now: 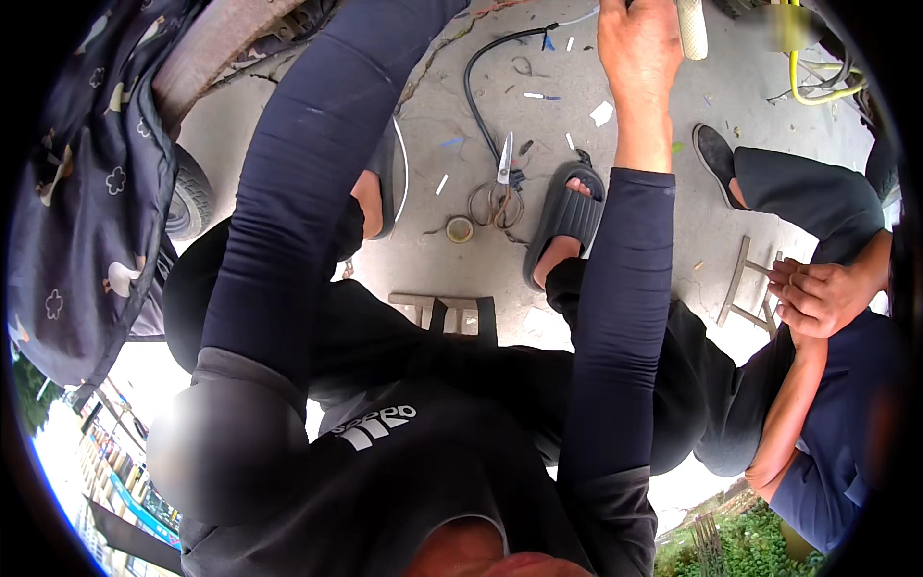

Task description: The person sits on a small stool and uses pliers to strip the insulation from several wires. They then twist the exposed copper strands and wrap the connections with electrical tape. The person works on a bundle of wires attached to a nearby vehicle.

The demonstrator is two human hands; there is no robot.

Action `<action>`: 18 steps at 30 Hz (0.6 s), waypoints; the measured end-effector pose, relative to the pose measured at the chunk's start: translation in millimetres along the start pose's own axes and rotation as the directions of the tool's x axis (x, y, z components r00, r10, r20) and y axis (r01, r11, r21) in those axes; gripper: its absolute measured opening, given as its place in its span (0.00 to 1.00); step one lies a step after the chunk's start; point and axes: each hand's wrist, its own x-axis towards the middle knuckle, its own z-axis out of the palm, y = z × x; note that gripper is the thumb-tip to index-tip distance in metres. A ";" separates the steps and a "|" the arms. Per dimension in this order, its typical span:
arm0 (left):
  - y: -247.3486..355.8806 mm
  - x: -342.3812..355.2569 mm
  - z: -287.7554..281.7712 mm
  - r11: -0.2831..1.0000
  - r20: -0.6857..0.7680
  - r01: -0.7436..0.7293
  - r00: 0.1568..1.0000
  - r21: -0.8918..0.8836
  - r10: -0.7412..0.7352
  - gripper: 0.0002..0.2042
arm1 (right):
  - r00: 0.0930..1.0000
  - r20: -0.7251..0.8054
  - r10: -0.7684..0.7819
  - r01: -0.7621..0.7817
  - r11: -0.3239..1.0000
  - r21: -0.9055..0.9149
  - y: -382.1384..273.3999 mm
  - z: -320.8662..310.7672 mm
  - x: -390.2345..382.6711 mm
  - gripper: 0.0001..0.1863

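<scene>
My left arm, in a dark sleeve, reaches up past the top edge, so that hand is out of sight. My right hand (639, 43) is at the top edge, its fingers curled and partly cut off by the picture's border. Whatever it grips is hidden. Close beside it is a cream textured handle-like piece (692, 29); I cannot tell whether the hand touches it. A black cable (468, 82) with a pale end curves across the concrete below and left of the hand. Scissors (504, 173) lie between my feet, beside a roll of tape (460, 229).
White and blue scraps (602, 113) litter the concrete floor. A wheel (190, 197) and a patterned dark cover (82, 192) stand at left. At right sits another person, hands together (817, 293), near a small metal stool frame (750, 288). Yellow tubing (803, 87) is at upper right.
</scene>
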 end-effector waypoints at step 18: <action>6.8 -1.6 30.7 0.996 0.038 0.009 0.999 0.086 -0.012 0.05 | 0.926 0.322 0.195 -0.323 0.851 0.414 37.5 -45.3 14.0 0.11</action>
